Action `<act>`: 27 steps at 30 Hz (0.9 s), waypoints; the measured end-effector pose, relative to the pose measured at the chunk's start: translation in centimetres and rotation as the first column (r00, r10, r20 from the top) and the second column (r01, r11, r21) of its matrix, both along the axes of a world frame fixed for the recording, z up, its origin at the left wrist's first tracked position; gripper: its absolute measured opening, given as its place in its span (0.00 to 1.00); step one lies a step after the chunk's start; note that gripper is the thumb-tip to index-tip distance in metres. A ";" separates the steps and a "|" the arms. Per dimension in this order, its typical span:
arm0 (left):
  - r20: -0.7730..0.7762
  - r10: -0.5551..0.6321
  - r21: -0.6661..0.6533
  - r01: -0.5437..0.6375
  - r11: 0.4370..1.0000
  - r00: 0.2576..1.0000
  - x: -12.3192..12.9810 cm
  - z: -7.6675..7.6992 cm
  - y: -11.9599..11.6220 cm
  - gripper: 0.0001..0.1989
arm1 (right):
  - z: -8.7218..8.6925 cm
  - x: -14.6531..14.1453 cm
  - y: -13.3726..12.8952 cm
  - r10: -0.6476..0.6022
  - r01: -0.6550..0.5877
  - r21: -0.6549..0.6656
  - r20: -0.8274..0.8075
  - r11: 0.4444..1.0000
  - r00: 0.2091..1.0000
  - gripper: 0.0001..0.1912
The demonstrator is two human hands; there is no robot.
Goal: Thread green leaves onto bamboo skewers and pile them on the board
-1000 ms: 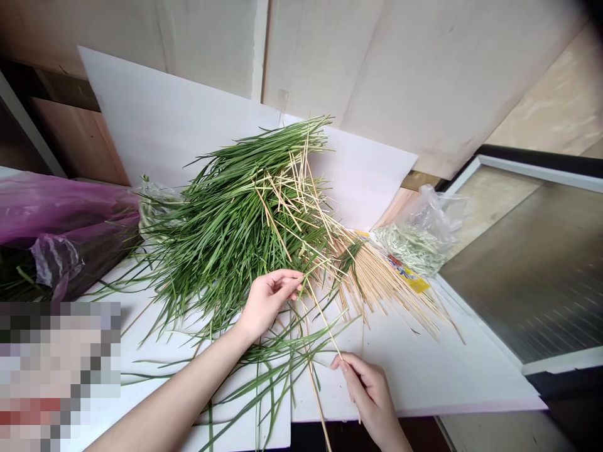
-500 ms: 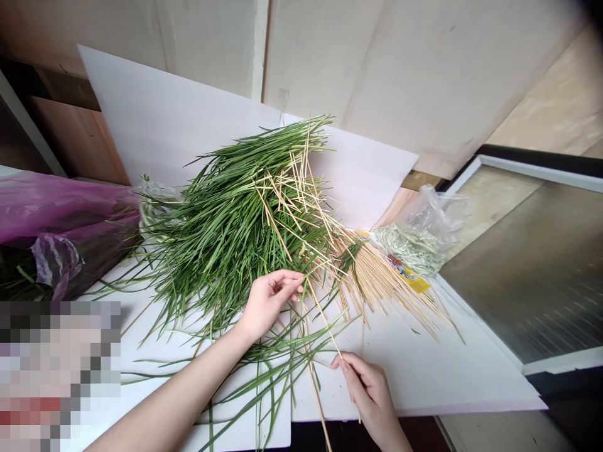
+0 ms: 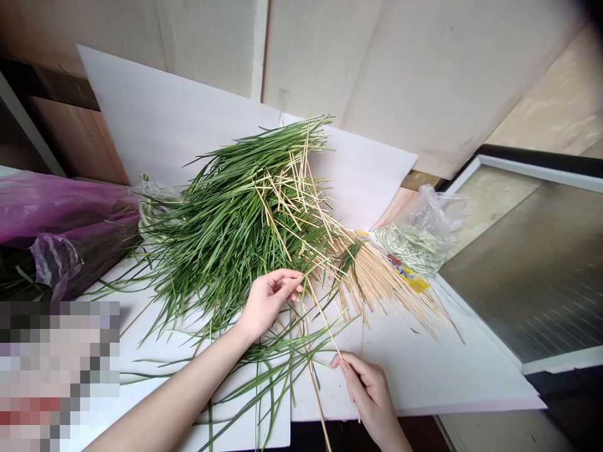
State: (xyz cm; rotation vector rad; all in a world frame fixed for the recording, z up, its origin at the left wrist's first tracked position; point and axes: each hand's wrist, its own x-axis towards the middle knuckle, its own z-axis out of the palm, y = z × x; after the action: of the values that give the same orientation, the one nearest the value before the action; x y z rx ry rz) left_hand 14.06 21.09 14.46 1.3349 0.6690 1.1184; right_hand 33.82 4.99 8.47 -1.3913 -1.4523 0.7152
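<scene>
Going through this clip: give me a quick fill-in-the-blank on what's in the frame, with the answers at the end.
The hand touching the long green leaves is the person's ____ one. The thin wooden stick nearest the right hand runs down toward its ____. The crumpled plastic at the far left is ____. The plastic bag at the right is ____.

left; fingers; purple; clear
</scene>
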 end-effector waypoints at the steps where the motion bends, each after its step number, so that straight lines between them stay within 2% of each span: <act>1: -0.001 0.003 0.004 -0.003 1.000 1.000 0.0 0.0 0.0 0.17 | 0.0 0.0 0.0 -0.002 0.002 -0.007 0.003 1.000 1.000 0.21; 6: -0.023 0.043 0.046 -0.042 0.998 0.999 0.0 0.1 -0.2 0.17 | 0.0 -0.1 0.0 -0.024 0.025 -0.019 0.017 1.000 1.000 0.22; 10: -0.106 0.095 0.138 -0.080 0.987 0.990 -0.1 0.1 -0.3 0.15 | -0.2 0.0 0.0 -0.008 0.008 -0.029 0.008 1.000 1.000 0.21; 14: -0.221 0.207 0.304 -0.134 0.943 0.953 -0.3 0.3 -0.6 0.12 | -0.3 0.1 -0.1 0.000 0.000 -0.038 -0.005 0.999 1.000 0.21; 18: -0.260 0.275 0.425 -0.147 0.893 0.926 -0.5 0.5 -0.8 0.11 | -0.3 0.0 -0.1 -0.005 0.005 -0.037 -0.010 0.999 1.000 0.21; 23: -0.276 0.325 0.516 -0.146 0.844 0.904 -0.6 0.6 -0.8 0.10 | -0.3 0.0 0.0 -0.020 0.020 -0.015 -0.001 1.000 1.000 0.21; 27: -0.280 0.330 0.534 -0.139 0.834 0.902 -0.5 0.4 -0.8 0.10 | -0.4 0.0 0.0 -0.016 0.016 -0.020 0.005 1.000 1.000 0.21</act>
State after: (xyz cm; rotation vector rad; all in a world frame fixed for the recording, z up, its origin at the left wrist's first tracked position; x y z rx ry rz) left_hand 13.53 20.25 14.91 1.9864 0.8680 1.3191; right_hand 33.81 4.98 8.08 -1.4194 -1.4403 0.7182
